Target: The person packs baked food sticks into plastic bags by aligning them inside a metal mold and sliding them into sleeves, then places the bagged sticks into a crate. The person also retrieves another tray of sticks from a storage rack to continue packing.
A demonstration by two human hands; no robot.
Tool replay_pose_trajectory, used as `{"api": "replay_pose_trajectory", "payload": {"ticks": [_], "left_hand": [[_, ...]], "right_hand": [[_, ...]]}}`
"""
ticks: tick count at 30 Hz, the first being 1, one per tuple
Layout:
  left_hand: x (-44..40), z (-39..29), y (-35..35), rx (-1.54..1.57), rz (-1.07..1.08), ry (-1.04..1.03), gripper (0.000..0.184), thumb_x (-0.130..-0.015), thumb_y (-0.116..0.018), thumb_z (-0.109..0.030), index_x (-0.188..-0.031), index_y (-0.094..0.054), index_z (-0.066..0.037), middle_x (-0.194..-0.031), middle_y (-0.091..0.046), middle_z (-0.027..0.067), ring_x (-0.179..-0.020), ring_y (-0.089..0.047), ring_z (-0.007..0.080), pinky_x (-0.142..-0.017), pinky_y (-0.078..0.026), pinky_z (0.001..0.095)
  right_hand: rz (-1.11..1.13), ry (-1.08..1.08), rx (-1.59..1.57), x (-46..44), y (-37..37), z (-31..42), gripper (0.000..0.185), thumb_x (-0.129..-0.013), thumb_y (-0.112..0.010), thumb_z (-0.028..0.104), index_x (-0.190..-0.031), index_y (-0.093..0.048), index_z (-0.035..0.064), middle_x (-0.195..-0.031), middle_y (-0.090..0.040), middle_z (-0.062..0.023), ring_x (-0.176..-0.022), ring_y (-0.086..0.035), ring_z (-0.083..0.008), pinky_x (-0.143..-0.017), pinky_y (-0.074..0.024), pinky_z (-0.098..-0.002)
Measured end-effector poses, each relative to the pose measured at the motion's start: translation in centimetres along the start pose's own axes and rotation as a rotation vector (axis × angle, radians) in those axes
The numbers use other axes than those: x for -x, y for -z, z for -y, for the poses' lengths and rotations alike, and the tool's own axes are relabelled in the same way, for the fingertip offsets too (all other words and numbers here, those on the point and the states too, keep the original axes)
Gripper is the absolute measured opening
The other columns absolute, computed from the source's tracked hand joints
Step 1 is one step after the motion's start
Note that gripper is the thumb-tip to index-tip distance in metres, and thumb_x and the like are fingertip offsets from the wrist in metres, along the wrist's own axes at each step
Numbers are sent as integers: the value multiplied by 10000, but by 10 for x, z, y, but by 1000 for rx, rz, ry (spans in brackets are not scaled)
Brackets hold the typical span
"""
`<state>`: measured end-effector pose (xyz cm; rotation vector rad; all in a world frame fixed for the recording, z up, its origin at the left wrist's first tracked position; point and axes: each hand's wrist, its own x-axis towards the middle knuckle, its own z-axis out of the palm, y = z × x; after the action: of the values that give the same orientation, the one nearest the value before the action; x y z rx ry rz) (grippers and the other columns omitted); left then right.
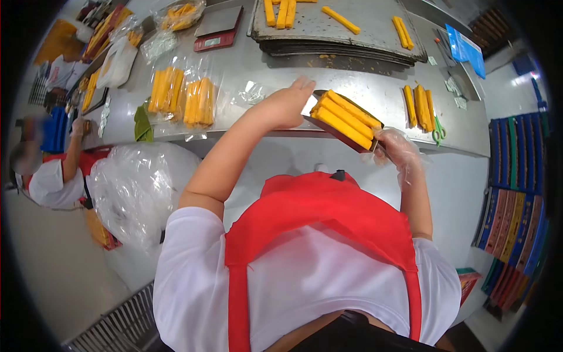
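overhanging the front edge of the bench point(381, 88), a dark open holder point(340, 138) is seen at a slant, its right end nearer the red apron point(328, 211). yellow sticks point(346, 120) are laid lengthwise in it, side by side. of the hands, the gloved right hand point(400, 146) is closed about the near corner; the left hand point(290, 105) is set at the opposite end, fingers extended — whether the holder is gripped there or merely steadied cannot be told.

chief hazard: should the clear glove point(407, 176) slip on the corner, the near end could be dropped and the sticks shed to the floor point(264, 157), since that end appears unsupported by the bench. a second risk is posed by pressure: if the ends were squeezed unevenly, the sticks could be cracked — brittleness is suggested by the crumbs point(324, 57) strewn before the tray stack point(346, 51). to the right, loose sticks point(420, 105) and green scissors point(437, 136) are placed near the edge and could be knocked off by a wide swing of the right hand; filled bags point(199, 102), at left, could likewise be nudged by the left forearm point(229, 149).
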<state>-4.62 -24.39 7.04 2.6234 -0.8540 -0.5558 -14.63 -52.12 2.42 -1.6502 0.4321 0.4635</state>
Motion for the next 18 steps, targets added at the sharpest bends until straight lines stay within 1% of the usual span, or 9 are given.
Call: {"api": "replay_pose_trajectory", "payload": {"ticks": [1, 2, 5, 8, 10, 13, 16, 17, 18], "left_hand": [[-2, -9, -5, 6, -4, -16, 718, -646, -500, -3, -1327, -271, 9, -1398, -186, 253, -1128, -443, 382, -945, -379, 376], [-4, -18, -9, 12, -9, -33, 716, -649, -501, 3, -1325, -266, 19, -1393, -191, 259, -1115, -453, 382, -935, -389, 374], [-11, -51, -24, 45, -5, 35, 670, -669, -491, 27, -1305, -280, 50, -1376, -212, 278, -1109, -458, 381, -929, -395, 372], [-26, -67, -66, -70, -198, -162, 618, -693, -471, 50, -1286, -299, 69, -1352, -248, 291, -1065, -489, 385, -901, -413, 390], [-24, -96, -59, 176, -54, -149, 581, -717, -456, 52, -1280, -312, 69, -1343, -266, 286, -1068, -493, 377, -910, -407, 394], [-38, -69, -70, 249, -244, -332, 612, -735, -513, 0, -1307, -296, 29, -1345, -277, 259, -1083, -490, 355, -905, -414, 350], [-22, -43, -49, 475, -136, -396, 713, -717, -610, -106, -1341, -272, -40, -1366, -271, 214, -1123, -451, 341, -961, -358, 375], [-14, -27, -44, 474, -137, -387, 713, -717, -610, -106, -1341, -272, -40, -1366, -271, 214, -1123, -451, 341, -961, -358, 375], [-7, -7, -39, 148, -305, -299, 772, -690, -648, -157, -1351, -261, -68, -1353, -292, 196, -1111, -449, 336, -965, -334, 415]], "right_hand": [[-10, 0, 200, -2, 2, 8, 255, -761, -594, 312, -768, -566, 58, -608, -486, 5, -501, -418, -88, -478, -326, -227], [147, -14, 269, 2, 8, 24, 295, -770, -596, 352, -754, -552, 61, -620, -478, 11, -530, -409, -81, -483, -319, -232], [138, -25, 169, -5, -2, 25, 329, -779, -598, 382, -742, -554, 59, -641, -480, 18, -552, -425, -77, -486, -336, -252], [247, 13, 293, -28, -27, 26, 302, -806, -592, 365, -824, -558, 66, -671, -500, 22, -582, -467, -103, -486, -359, -266], [279, 179, 421, -52, -42, 23, 288, -807, -591, 351, -859, -553, 71, -677, -514, 2, -586, -480, -130, -493, -369, -278], [331, 549, 709, -89, -54, 23, 275, -808, -589, 330, -910, -546, 79, -687, -536, -29, -591, -500, -171, -504, -383, -295], [406, 985, 979, -120, -55, 28, 274, -809, -587, 309, -961, -538, 86, -697, -558, -60, -596, -519, -212, -515, -397, -312], [431, 1097, 1038, -129, -56, 31, 276, -810, -587, 302, -979, -535, 89, -700, -565, -70, -598, -526, -226, -519, -402, -318], [448, 1202, 1096, -135, -56, 34, 280, -810, -586, 295, -996, -533, 92, -703, -572, -81, -600, -532, -239, -522, -407, -324]]}}
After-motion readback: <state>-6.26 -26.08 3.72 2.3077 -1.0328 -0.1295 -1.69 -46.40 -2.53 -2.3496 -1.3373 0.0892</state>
